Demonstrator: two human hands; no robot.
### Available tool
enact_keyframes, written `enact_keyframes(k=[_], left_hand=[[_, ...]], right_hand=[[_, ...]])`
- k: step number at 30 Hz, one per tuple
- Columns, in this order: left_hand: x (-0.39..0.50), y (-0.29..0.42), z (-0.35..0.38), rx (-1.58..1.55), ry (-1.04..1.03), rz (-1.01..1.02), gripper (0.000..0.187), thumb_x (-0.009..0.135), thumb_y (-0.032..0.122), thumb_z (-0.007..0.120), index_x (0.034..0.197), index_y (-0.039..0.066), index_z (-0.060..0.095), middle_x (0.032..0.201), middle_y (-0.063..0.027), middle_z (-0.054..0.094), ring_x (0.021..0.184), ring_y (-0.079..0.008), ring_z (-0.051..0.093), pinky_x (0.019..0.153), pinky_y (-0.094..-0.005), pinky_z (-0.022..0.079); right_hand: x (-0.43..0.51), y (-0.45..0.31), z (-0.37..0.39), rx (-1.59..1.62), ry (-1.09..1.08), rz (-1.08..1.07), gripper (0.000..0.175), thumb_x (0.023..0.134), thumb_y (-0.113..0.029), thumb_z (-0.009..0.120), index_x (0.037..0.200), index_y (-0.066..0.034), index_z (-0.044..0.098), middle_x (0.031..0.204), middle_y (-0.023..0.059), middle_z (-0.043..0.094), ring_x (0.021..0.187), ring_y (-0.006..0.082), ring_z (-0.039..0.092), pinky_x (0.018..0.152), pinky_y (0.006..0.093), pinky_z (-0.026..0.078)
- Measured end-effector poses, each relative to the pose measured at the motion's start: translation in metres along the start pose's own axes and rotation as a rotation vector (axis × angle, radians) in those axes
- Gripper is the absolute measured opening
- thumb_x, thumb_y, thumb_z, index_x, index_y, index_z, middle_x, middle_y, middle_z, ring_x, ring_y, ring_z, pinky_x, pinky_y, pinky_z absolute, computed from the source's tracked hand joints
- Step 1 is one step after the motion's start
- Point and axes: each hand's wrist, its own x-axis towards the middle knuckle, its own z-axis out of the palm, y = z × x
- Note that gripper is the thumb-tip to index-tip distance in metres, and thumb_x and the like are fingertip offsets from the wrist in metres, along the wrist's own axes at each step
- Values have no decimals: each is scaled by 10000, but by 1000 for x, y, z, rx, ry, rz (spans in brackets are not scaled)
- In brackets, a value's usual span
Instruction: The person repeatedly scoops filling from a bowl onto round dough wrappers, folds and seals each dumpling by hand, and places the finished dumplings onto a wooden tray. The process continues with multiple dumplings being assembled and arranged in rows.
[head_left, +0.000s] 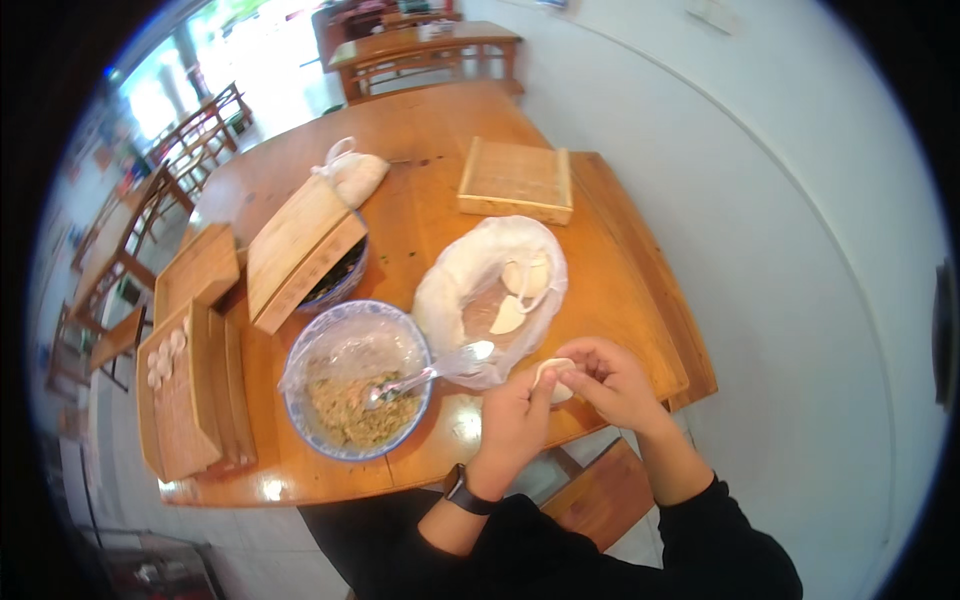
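Note:
Between both hands I hold a round dough wrapper (556, 379) over the table's near right edge. My left hand (517, 412), with a dark watch on its wrist, pinches one side with thumb and fingers. My right hand (609, 382) grips the opposite side, its thumb on the dough. Just beyond lies an opened plastic bag (450, 289) with dough wrappers (508, 313) inside. To the left stands a blue-and-white bowl (295, 409) of minced filling (352, 412), and a metal spoon (427, 375) rests in it. Whether the held wrapper contains filling cannot be told.
Stacked wooden trays (217, 390) at the left bear several small dumplings (166, 356). Another wooden tray (300, 247) leans over a second bowl (352, 281) of dark greens. Behind are a tied bag (360, 178) and a tray (516, 176). A white wall (750, 225) runs along the right.

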Motion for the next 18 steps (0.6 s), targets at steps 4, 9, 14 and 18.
enact_keyframes(k=[4, 9, 14, 18], left_hand=[[-11, -3, -14, 301, 138, 132, 264, 1036, 198, 561, 1108, -19, 693, 849, -132, 721, 719, -192, 714, 643, -305, 545], [-64, 23, -72, 172, 171, -237, 252, 1042, 174, 543, 1144, -19, 669, 797, -117, 684, 630, -157, 676, 589, -281, 521], [-118, 19, -129, -194, 228, -434, 328, 1062, 224, 524, 1117, -74, 650, 910, -122, 703, 731, -170, 691, 657, -264, 555], [-151, 27, -161, -174, 401, -341, 350, 1052, 253, 550, 1118, -80, 635, 967, -170, 719, 834, -235, 718, 746, -310, 591]], right_hand=[[3, 8, 14, 11, -25, -40, 327, 936, -16, 672, 1250, 12, 585, 1016, 53, 669, 885, 99, 648, 782, 252, 536], [34, 3, 31, 66, -70, 116, 422, 925, -51, 712, 1316, 4, 562, 983, 48, 644, 783, 85, 625, 666, 228, 511], [70, -12, 103, 226, -163, 236, 316, 968, -136, 673, 1249, 7, 643, 879, 19, 650, 678, 60, 571, 565, 207, 452], [76, -16, 120, -312, -247, -391, 244, 962, -180, 684, 1156, -35, 711, 828, 68, 672, 698, 184, 644, 599, 282, 510]])
